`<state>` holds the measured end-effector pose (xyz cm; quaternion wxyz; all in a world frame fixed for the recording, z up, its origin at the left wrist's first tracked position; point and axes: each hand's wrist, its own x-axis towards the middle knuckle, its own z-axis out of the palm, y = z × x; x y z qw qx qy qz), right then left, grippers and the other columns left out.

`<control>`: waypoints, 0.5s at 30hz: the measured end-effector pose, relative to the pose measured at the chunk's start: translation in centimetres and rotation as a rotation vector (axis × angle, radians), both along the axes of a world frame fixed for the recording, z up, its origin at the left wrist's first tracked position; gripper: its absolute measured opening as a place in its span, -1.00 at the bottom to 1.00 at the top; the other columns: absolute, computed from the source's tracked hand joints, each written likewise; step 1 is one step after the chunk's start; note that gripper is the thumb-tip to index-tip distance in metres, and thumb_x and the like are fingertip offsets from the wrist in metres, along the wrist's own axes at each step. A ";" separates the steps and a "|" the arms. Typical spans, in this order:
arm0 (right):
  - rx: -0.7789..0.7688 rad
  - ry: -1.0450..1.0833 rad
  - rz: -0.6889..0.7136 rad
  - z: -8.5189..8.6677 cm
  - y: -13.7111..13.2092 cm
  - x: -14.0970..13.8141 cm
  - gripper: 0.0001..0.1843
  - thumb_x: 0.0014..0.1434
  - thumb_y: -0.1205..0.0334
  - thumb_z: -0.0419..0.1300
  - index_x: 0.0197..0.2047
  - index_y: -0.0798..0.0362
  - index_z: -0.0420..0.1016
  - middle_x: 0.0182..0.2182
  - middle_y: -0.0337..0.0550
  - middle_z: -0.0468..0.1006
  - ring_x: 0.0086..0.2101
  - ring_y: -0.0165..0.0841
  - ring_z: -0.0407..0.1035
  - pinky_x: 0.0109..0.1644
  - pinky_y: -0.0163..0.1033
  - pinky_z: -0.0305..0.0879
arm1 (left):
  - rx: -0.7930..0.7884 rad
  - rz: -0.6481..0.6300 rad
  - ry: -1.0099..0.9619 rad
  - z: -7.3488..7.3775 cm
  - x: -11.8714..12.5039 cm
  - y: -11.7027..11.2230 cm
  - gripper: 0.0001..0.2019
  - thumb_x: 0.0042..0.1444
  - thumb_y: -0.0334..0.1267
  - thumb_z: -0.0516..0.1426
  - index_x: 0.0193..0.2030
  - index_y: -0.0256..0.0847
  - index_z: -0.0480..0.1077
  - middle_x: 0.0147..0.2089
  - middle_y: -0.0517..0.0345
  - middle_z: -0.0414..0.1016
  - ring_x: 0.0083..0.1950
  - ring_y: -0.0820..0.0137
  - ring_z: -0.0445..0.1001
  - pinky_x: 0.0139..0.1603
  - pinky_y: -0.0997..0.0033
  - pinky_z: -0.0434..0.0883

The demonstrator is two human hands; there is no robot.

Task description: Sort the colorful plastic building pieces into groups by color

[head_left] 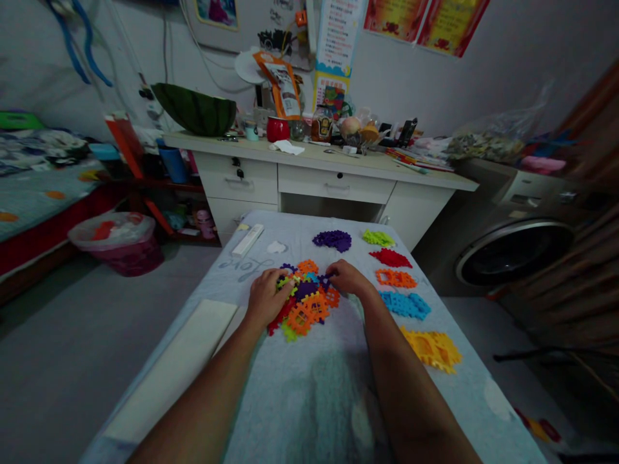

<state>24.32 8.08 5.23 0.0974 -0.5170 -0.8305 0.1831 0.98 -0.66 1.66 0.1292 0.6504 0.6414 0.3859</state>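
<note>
A mixed heap of notched plastic building pieces (pixel 307 291) lies on the cloth-covered table, in orange, purple, red, lime green and blue. My left hand (pixel 265 298) rests on the heap's left side, thumb and fingers apart, touching lime-green and red pieces. At the heap's right edge, my right hand (pixel 349 277) pinches a dark purple building piece (pixel 324 281), partly hidden by the fingers. Orange window-shaped pieces (pixel 308 312) lie at the front of the heap. Beyond it sits a separate purple pile (pixel 333 240).
Down the table's right side run sorted piles: lime green (pixel 378 238), red (pixel 391 258), orange (pixel 396 278), blue (pixel 405 304) and yellow (pixel 432 348). A white oblong box (pixel 248 240) lies at back left. A cluttered white desk (pixel 333 187) stands behind; a washing machine (pixel 512 238) is at right.
</note>
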 end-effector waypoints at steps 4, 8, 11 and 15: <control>-0.091 0.073 -0.066 0.3 -0.3 0.1 -0.79 -0.01 0.44 0.18 -0.29 0.11 0.60 -0.40 -0.21 0.56 -0.40 -0.44 0.36 -0.33 -0.40 0.18 | 0.000 0.003 0.000 0.1 0.0 0.0 -0.71 0.17 -0.07 0.08 -0.06 -0.11 0.46 -0.01 0.06 0.49 0.09 0.18 0.44 0.16 0.10 0.31; -0.146 0.135 -0.148 0.6 -0.7 0.3 -0.78 -0.02 0.43 0.18 -0.26 0.14 0.56 -0.45 -0.24 0.52 -0.46 -0.48 0.31 -0.41 -0.41 0.13 | 0.001 0.002 -0.009 0.1 0.1 0.1 -0.72 0.16 -0.08 0.08 -0.06 -0.11 0.46 -0.01 0.06 0.49 0.08 0.19 0.44 0.17 0.11 0.32; -0.144 0.114 -0.130 0.9 -0.9 0.3 -0.72 -0.05 0.44 0.21 -0.20 0.14 0.55 -0.40 -0.24 0.52 -0.44 -0.49 0.29 -0.40 -0.41 0.12 | -0.010 0.000 -0.007 0.1 0.0 0.1 -0.71 0.16 -0.08 0.08 -0.05 -0.11 0.46 0.00 0.06 0.48 0.09 0.19 0.44 0.17 0.10 0.31; -0.194 0.055 -0.112 1.2 -0.9 0.5 -0.78 -0.06 0.46 0.21 -0.29 0.12 0.54 -0.42 -0.25 0.50 -0.45 -0.49 0.27 -0.41 -0.41 0.11 | -0.002 -0.002 -0.007 0.0 0.0 0.1 -0.71 0.16 -0.07 0.08 -0.06 -0.11 0.46 0.00 0.06 0.48 0.10 0.18 0.43 0.17 0.09 0.31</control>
